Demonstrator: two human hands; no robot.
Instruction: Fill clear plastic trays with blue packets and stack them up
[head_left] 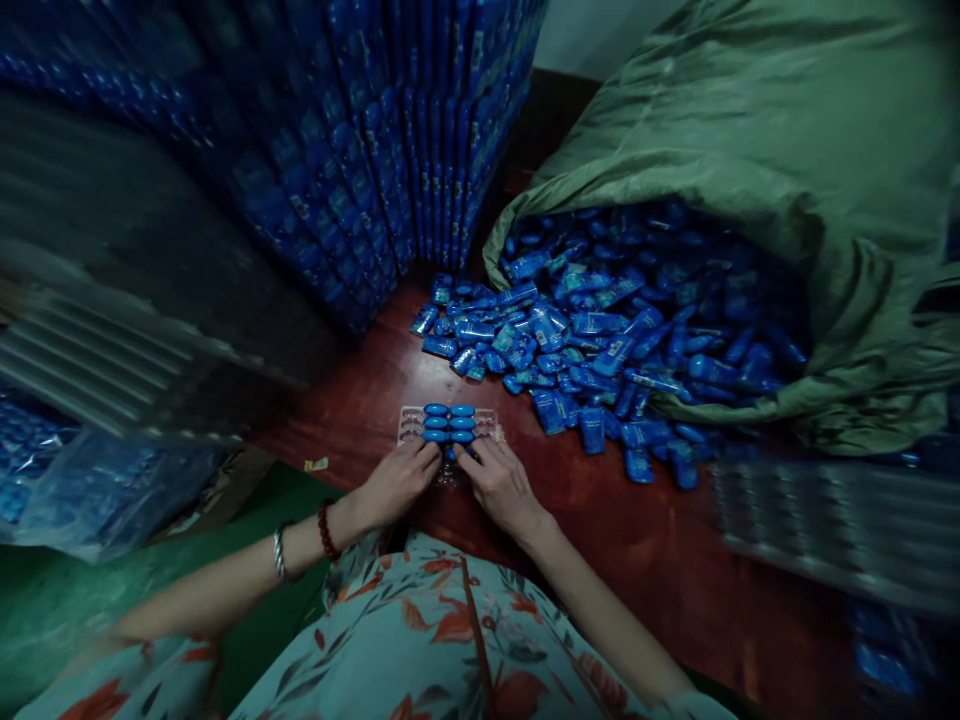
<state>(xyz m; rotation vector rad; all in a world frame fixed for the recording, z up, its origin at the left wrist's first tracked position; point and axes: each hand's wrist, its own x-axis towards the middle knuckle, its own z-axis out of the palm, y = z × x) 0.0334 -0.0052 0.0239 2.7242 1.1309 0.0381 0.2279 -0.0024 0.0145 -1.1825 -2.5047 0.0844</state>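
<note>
A clear plastic tray (pixel 411 416) with rows of hollows lies at the table's near edge, in front of my body. Several shiny blue packets (pixel 448 422) sit in its two middle columns, while the outer hollows show bare plastic. My left hand (pixel 405 478) is at the tray's near left part, fingers curled and closed on a blue packet. From the right, my right hand (pixel 501 482) has its fingers bent together on another blue packet beside it. My fingers partly cover both packets and the tray's near rows.
Loose blue packets (pixel 551 325) spill from a big green sack (pixel 720 110) onto the red-brown table (pixel 600 530). Tall stacks of filled blue trays (pixel 352 150) rise at the back left. Stacked clear trays stand left (pixel 97 350) and right (pixel 832 520). A small yellow scrap (pixel 316 464) lies by the left edge.
</note>
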